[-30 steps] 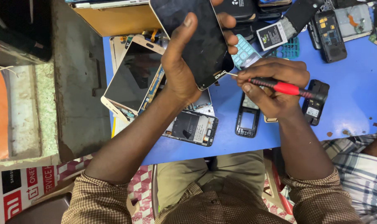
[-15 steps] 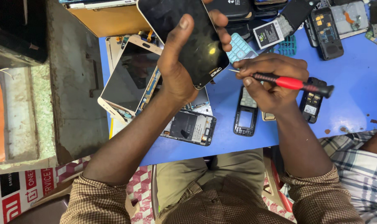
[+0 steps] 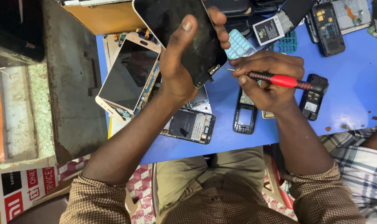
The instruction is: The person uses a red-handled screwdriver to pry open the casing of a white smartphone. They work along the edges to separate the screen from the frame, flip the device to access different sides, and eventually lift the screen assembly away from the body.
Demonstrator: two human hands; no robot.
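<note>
Your left hand (image 3: 178, 70) grips 1 black phone (image 3: 184, 33), now raised nearer the lens. Your right hand (image 3: 267, 76) holds 1 red screwdriver (image 3: 284, 81), tip unmoved at the phone's lower corner.

The left hand (image 3: 178, 70) held a phone (image 3: 184, 33) above the tabletop (image 3: 354, 91). Just right of it, the right hand (image 3: 267, 79) gripped a screwdriver (image 3: 286, 81). A screen panel (image 3: 128, 74) lay to the left, an opened phone (image 3: 190, 125) below, a keypad handset (image 3: 245, 117) under the right hand.

Glossy glass phone (image 3: 184, 37); red plastic screwdriver handle (image 3: 284, 81); matt blue tabletop (image 3: 354, 95)
</note>
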